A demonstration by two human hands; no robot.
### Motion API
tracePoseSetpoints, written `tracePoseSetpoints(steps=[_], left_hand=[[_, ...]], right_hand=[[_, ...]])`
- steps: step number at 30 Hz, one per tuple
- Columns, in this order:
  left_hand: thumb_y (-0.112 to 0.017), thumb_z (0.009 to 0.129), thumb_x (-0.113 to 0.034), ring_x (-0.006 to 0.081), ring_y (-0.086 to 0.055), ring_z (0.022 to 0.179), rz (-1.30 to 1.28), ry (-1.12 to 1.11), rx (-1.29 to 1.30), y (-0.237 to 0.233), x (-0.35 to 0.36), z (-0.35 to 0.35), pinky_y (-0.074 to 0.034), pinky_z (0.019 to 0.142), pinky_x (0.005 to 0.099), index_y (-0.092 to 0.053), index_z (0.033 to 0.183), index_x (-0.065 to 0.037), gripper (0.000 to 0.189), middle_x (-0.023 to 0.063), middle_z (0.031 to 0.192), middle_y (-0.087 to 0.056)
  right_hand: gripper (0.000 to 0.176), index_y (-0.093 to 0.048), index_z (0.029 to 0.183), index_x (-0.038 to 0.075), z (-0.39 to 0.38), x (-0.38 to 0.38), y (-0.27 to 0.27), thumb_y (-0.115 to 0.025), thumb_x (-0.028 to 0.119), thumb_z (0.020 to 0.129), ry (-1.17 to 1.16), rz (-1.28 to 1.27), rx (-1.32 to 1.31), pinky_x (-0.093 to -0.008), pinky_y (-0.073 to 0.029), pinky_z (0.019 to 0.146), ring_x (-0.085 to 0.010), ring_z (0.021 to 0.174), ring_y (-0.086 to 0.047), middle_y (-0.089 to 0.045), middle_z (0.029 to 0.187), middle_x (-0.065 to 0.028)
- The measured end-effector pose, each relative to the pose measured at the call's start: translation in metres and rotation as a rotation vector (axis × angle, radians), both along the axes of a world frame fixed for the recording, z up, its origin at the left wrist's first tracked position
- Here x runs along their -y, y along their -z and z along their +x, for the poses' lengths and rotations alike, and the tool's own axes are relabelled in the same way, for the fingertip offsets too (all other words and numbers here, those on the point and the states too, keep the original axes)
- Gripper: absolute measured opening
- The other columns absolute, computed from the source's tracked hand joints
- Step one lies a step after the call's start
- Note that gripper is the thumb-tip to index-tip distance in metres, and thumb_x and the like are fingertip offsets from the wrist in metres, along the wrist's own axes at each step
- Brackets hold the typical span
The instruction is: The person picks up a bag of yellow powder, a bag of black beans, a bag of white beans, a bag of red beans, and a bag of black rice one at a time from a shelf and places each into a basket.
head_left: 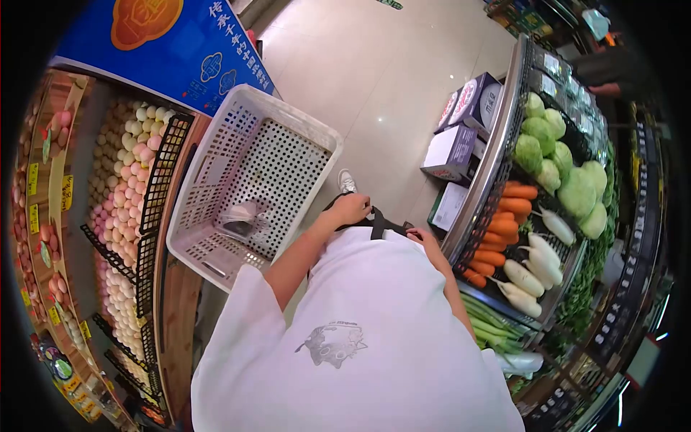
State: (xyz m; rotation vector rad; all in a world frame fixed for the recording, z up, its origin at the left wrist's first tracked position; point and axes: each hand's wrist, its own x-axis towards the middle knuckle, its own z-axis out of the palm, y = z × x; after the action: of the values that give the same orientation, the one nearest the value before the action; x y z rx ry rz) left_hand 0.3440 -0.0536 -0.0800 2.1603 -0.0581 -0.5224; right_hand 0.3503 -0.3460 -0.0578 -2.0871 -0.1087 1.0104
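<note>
My left hand (351, 209) is closed on a black strap (378, 223) in front of my waist, just past the hem of my white T-shirt (360, 302). Fingers bent, my right hand (419, 235) is at the strap's other end; the shirt and arm partly hide it, and its grip cannot be made out clearly. To the left of my left arm stands a big white plastic basket (291, 111) with perforated walls. Inside lies a clear plastic pack (245, 219) with something dark and pale in it.
Eggs (129, 187) fill a stand on the left, below a blue sign (180, 57). On the right, a produce shelf holds carrots (500, 230), white radishes (529, 277) and cabbages (551, 147). Boxes (452, 153) stand on the floor before it. A person's arm (604, 88) shows upper right.
</note>
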Motion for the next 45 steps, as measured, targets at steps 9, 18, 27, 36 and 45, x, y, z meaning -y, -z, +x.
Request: tracePoseSetpoints(steps=[9,18,27,36,45], left_hand=[[-0.051,0.082,-0.020,0.0354,-0.060,0.076,-0.195,-0.436,0.049,-0.060,-0.046,0.077,-0.047,0.069,0.0424,-0.060,0.084,-0.001,0.021,0.0191,0.080,-0.062],[-0.049,0.091,-0.015,0.0136,-0.059,0.077,-0.379,-1.455,0.104,-0.057,0.001,0.056,-0.047,0.070,0.0273,-0.059,0.086,0.000,0.019,0.0055,0.081,-0.062],[-0.052,0.087,-0.007,0.0148,-0.061,0.077,-0.221,-2.256,0.026,0.050,0.205,0.050,-0.050,0.067,0.0273,-0.057,0.102,-0.002,0.016,0.0094,0.086,-0.064],[-0.058,0.085,-0.018,0.0237,-0.062,0.077,-0.090,-2.287,-0.250,0.046,0.260,0.033,-0.049,0.070,0.0346,-0.061,0.101,-0.006,0.020,0.0139,0.086,-0.065],[-0.058,0.083,-0.024,0.0282,-0.063,0.086,-0.160,-2.257,-0.142,0.082,0.282,-0.065,-0.049,0.076,0.0373,-0.058,0.107,-0.008,0.028,0.0165,0.095,-0.064]], right_hand=[[0.030,-0.061,0.107,0.003,0.209,-0.055,0.018,-0.061,0.025,0.087,-0.462,-0.013,0.146,-0.0277,-0.046,0.077,-0.0160,0.087,-0.059,-0.065,0.094,-0.0087],[0.030,-0.063,0.104,0.003,0.378,-0.173,0.038,-0.058,0.027,0.087,-1.094,-0.019,0.021,-0.0318,-0.047,0.080,-0.0216,0.090,-0.061,-0.066,0.096,-0.0125],[0.032,-0.064,0.105,0.002,0.440,-0.273,0.008,-0.058,0.028,0.087,-1.635,-0.059,-0.087,-0.0327,-0.046,0.086,-0.0231,0.096,-0.060,-0.066,0.101,-0.0130],[0.028,-0.063,0.099,0.002,0.333,-0.305,-0.079,-0.057,0.027,0.089,-1.831,0.264,-0.219,-0.0301,-0.046,0.076,-0.0155,0.082,-0.058,-0.065,0.088,-0.0077],[0.023,-0.066,0.089,0.003,0.156,-0.356,-0.059,-0.064,0.025,0.080,-1.691,0.381,0.230,-0.0315,-0.049,0.066,-0.0194,0.071,-0.063,-0.066,0.079,-0.0115]])
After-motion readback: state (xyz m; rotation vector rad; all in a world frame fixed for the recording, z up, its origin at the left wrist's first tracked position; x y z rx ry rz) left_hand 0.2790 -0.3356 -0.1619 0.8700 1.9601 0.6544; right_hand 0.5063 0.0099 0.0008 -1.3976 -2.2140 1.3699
